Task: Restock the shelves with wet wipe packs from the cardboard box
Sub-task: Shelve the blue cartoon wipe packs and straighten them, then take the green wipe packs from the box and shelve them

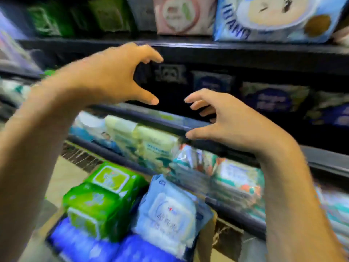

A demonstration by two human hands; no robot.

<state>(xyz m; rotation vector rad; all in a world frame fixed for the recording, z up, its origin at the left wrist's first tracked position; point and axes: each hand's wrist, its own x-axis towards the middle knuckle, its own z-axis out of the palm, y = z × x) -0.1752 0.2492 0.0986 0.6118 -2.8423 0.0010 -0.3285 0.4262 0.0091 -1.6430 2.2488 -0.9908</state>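
Observation:
Both my hands hover empty in front of the dark middle shelf [170, 118]. My left hand [113, 76] is spread, thumb and fingers apart, holding nothing. My right hand [222, 121] is also spread with loosely bent fingers, level with the shelf's front rail. Below them the cardboard box [205, 241] holds green wet wipe packs [98, 201], a light blue pack [170, 210] and dark blue packs [79, 244]. Behind my hands, dark blue packs [272, 99] stand on the middle shelf, with a dark gap to their left.
The upper shelf carries green packs [51, 17], a pink pack [183, 14] and a large blue pack with a cartoon face [279, 17]. The lower shelf holds pale yellow packs [143, 140] and patterned packs [236, 176]. Tiled floor [62, 178] shows at the left.

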